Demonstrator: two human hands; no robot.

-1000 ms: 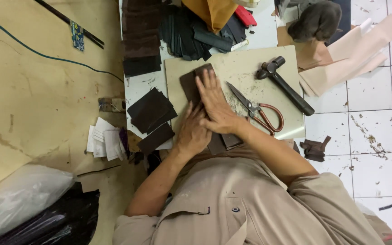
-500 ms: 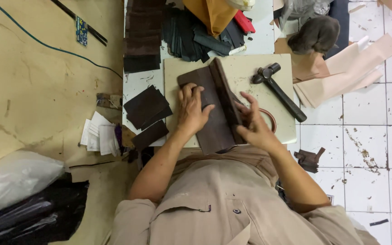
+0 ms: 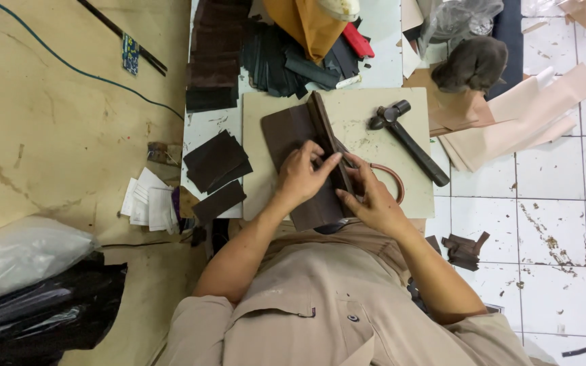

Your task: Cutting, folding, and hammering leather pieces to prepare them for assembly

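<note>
The step in hand looks like folding and creasing: a dark brown leather panel (image 3: pixel 300 152) lies on the pale cutting board (image 3: pixel 361 112), with a raised fold ridge running from its far end toward the person. The left hand (image 3: pixel 301 177) lies across the panel, fingers slightly spread and curled, their tips pressed against the ridge; it pins the leather more than it grips it. The right hand (image 3: pixel 372 196) comes in from the other side of the ridge, fingers nearly together, thumb and forefinger pinching the folded edge at the panel's near half. As a judgement, a next move would call for steady pressure along the crease so the fold stays straight.

Just right of the panel, still on the board, lies a black hammer (image 3: pixel 407 139), and a curved reddish scissor handle (image 3: pixel 391 177) peeks out beside the right hand. Left of the board sit loose dark leather pieces (image 3: pixel 215 163).
</note>
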